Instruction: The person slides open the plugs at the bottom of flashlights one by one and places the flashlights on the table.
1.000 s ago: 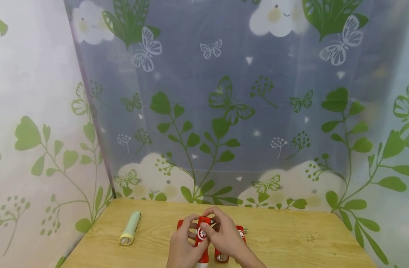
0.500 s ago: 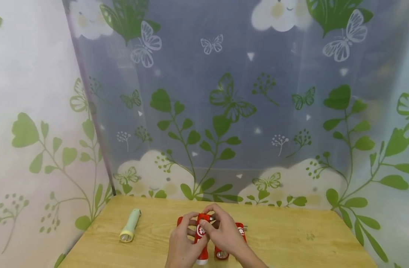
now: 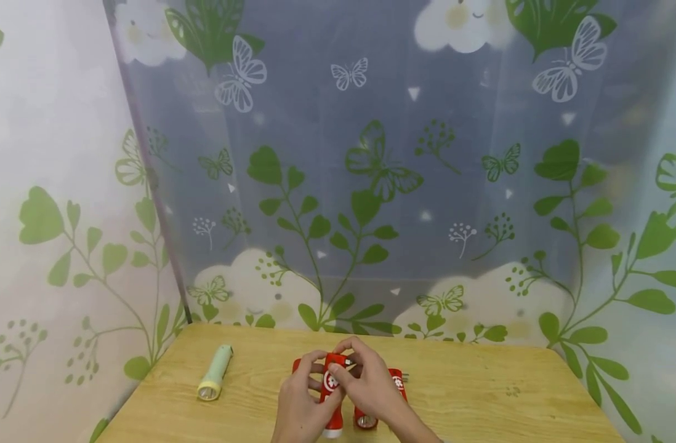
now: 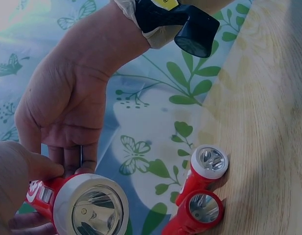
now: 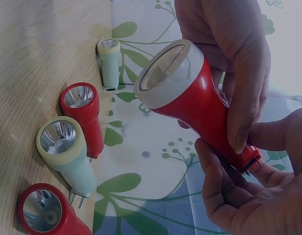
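Both hands hold a red flashlight (image 3: pixel 332 383) with a white head and a white round logo. In the right wrist view, the flashlight (image 5: pixel 202 105) tilts, its lens end up and its pronged tail down. My left hand (image 3: pixel 301 403) grips the body, fingers on the far side and thumb on the front. My right hand (image 3: pixel 374 387) pinches the tail end, with the thumb on the front near the tail. Metal prongs stick out beside its fingers. Seen from the left wrist, the white-rimmed lens (image 4: pixel 97 213) faces the camera.
A pale green flashlight (image 3: pixel 216 372) with a yellow rim lies on the left of the wooden table (image 3: pixel 482 400). Red flashlights (image 3: pixel 366 419) lie behind and beside the hands, partly hidden. Another green flashlight (image 5: pixel 67 152) shows among them. A patterned curtain (image 3: pixel 338 184) hangs behind.
The head view has tilted slightly, so the table sits a little higher in it. Both hands keep their hold on the flashlight with hardly any movement.
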`<state>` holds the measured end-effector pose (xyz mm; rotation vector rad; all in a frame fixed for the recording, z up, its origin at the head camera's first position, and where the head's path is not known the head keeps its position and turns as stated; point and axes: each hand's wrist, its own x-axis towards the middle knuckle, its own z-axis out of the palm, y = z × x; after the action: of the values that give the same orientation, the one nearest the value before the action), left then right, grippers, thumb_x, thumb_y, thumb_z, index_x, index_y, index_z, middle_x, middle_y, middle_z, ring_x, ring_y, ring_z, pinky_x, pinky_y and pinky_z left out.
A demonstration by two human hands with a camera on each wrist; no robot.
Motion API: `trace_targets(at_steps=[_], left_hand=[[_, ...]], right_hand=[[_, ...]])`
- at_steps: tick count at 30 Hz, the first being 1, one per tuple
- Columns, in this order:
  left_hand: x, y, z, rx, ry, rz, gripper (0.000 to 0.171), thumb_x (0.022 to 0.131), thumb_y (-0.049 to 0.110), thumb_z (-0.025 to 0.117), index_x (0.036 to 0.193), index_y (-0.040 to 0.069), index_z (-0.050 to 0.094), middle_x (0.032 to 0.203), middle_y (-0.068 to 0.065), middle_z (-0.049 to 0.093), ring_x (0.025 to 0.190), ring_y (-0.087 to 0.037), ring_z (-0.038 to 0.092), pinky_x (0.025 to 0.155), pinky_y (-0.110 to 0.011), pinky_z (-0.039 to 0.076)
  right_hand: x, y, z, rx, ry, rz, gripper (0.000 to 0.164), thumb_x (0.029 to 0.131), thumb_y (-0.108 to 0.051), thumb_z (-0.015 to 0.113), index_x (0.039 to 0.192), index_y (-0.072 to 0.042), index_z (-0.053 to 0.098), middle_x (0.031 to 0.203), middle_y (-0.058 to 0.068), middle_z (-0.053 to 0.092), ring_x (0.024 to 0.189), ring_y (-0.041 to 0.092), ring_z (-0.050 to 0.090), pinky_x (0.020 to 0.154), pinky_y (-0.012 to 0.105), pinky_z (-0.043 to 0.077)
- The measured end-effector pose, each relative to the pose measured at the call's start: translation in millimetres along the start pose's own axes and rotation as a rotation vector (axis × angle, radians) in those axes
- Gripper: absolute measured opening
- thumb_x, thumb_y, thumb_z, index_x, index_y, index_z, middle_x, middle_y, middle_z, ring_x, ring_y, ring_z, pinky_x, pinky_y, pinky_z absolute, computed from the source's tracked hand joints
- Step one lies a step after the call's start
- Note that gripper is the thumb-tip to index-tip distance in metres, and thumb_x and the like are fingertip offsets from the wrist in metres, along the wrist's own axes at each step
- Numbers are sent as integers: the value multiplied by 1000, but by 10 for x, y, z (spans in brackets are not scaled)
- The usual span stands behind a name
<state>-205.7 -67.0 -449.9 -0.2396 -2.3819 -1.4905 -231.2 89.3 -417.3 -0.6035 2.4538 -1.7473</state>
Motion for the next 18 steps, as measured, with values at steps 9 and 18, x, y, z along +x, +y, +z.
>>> trace_targets(at_steps=[9, 18], left_hand=[[1, 11, 17, 11, 24, -1, 48, 82, 23, 84, 124, 15, 61, 101, -12, 75, 67, -1, 66, 55, -17, 53], [11, 27, 30, 11, 14, 2, 49, 83, 26, 84, 124, 13, 61, 100, -12, 75, 67, -4, 67, 55, -16, 53]], right_hand=[[9, -27, -12, -33, 11, -13, 23, 98, -24, 68, 115, -11, 59, 96, 10, 74, 74, 17, 66, 65, 28, 55], [9, -14, -33, -31, 16, 18, 22, 97, -25, 69, 112, -13, 57, 95, 8, 74, 74, 19, 67, 66, 31, 55]])
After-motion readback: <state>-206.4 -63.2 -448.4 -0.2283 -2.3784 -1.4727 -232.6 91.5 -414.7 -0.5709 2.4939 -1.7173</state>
